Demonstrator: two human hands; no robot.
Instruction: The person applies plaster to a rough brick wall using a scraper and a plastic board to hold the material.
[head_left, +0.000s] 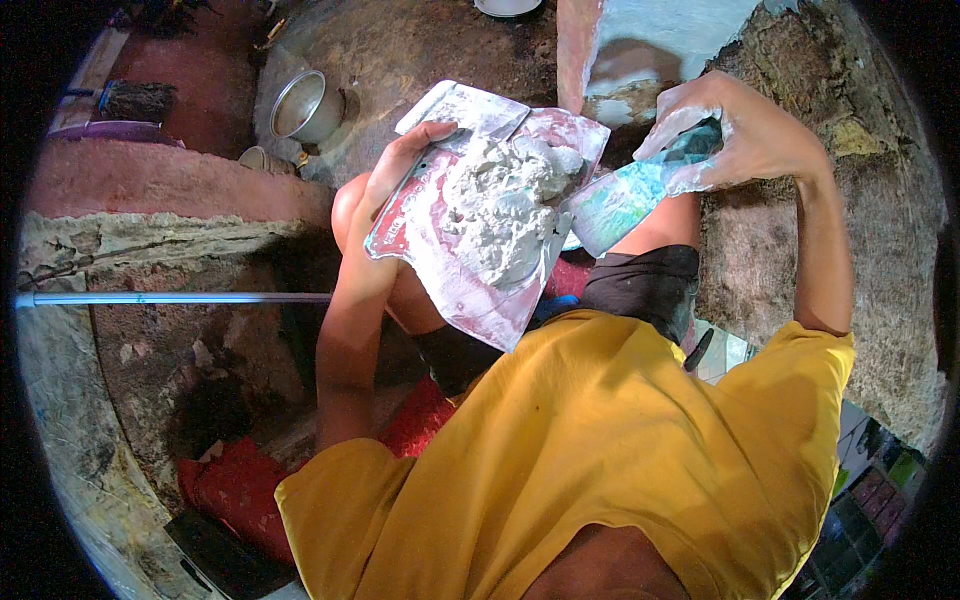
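Note:
My left hand (pixel 400 160) grips the left edge of a flat reddish board (pixel 505 318), smeared with white, above my lap. A thick lumpy mound of white putty (pixel 500 200) lies on it. At the board's far left corner is a whitish flat piece (pixel 468 108); I cannot tell whether it is separate. My right hand (pixel 755 135), dusted white, pinches a teal scraper (pixel 620 205) between thumb and fingers. The scraper is coated with white, and its lower end is beside the board's right edge, close to the putty. Whether they touch is hard to tell.
A metal pot (pixel 308 108) stands on the stained floor at the far left, with a small cup (pixel 265 160) nearby. A thin pale pole (pixel 180 298) runs across the left. Rough wall (pixel 800 265) rises at the right. Red cloth (pixel 235 490) lies at lower left.

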